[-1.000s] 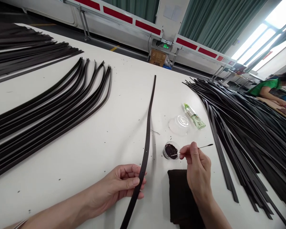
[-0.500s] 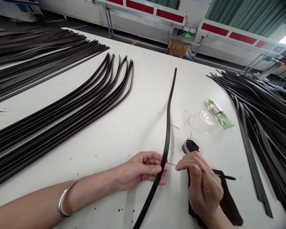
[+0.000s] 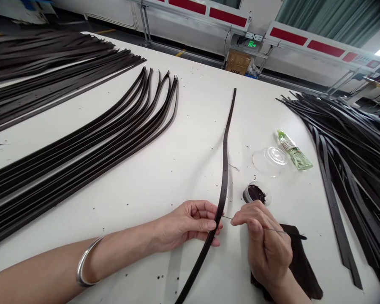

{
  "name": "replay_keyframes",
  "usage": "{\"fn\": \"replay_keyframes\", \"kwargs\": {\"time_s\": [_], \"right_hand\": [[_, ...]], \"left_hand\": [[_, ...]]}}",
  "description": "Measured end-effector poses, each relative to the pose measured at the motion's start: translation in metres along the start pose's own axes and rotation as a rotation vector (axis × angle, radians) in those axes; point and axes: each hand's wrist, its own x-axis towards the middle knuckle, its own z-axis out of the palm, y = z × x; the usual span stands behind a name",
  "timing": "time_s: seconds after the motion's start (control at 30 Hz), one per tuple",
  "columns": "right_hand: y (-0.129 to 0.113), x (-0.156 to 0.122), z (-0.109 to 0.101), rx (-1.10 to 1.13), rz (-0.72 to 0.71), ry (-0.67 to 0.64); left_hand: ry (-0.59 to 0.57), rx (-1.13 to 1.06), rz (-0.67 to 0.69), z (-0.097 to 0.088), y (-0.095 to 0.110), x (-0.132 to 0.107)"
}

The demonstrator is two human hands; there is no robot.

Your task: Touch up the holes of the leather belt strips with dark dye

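Note:
A long dark leather strap (image 3: 225, 169) stands on its edge across the white table (image 3: 190, 147). My left hand (image 3: 190, 223) pinches this strap near its close end, a silver bangle (image 3: 85, 264) on the wrist. My right hand (image 3: 266, 240) is closed on a thin metal stick (image 3: 281, 232) with a dark rear end; its fine front tip touches the strap's edge beside my left fingers. A small pot of dark dye (image 3: 256, 194) sits just behind my right hand.
Rows of dark straps (image 3: 82, 143) lie at the left, and a loose heap of straps (image 3: 351, 139) lies at the right. A clear lid (image 3: 270, 158) and a green bottle (image 3: 294, 150) rest beyond the pot. A dark cloth (image 3: 300, 266) lies under my right wrist.
My right hand left the dye pot and brought the stick's tip to the strap's edge. The view shifted left, showing my bangle. Over the last half second almost nothing moved.

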Motion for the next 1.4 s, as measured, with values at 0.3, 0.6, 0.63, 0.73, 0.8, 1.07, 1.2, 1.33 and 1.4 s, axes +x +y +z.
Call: {"fn": "replay_keyframes", "kwargs": {"time_s": [0.3, 0.6, 0.63, 0.73, 0.8, 1.07, 1.2, 1.33, 1.4], "right_hand": [[-0.0032, 0.0031, 0.0019, -0.034, -0.051, -0.033], [-0.0079, 0.0072, 0.0041, -0.095, -0.084, -0.012], [-0.0078, 0.0067, 0.0043, -0.099, -0.086, -0.008], [-0.0068, 0.0045, 0.0046, -0.112, -0.079, 0.019], [-0.0061, 0.0032, 0.0043, -0.094, -0.076, 0.010], [-0.0055, 0.0025, 0.0046, -0.140, -0.148, 0.004], [-0.0057, 0.0020, 0.0042, -0.147, -0.156, 0.004], [-0.0057, 0.0021, 0.0037, -0.136, -0.128, -0.013], [-0.0057, 0.0023, 0.0037, -0.134, -0.136, -0.013]], "left_hand": [[-0.024, 0.017, 0.014, -0.0011, -0.0015, 0.0002], [-0.028, 0.025, 0.010, -0.0007, -0.0015, 0.0007], [-0.032, 0.025, 0.012, -0.0007, -0.0015, 0.0008], [-0.030, 0.023, 0.007, -0.0005, -0.0016, 0.0010], [-0.029, 0.025, 0.006, -0.0003, -0.0016, 0.0010], [-0.032, 0.026, 0.010, -0.0011, -0.0015, 0.0002], [-0.023, 0.027, 0.007, -0.0005, -0.0014, 0.0006], [-0.024, 0.033, 0.009, 0.0003, -0.0016, 0.0013], [-0.031, 0.034, 0.016, 0.0003, -0.0017, 0.0013]]}}
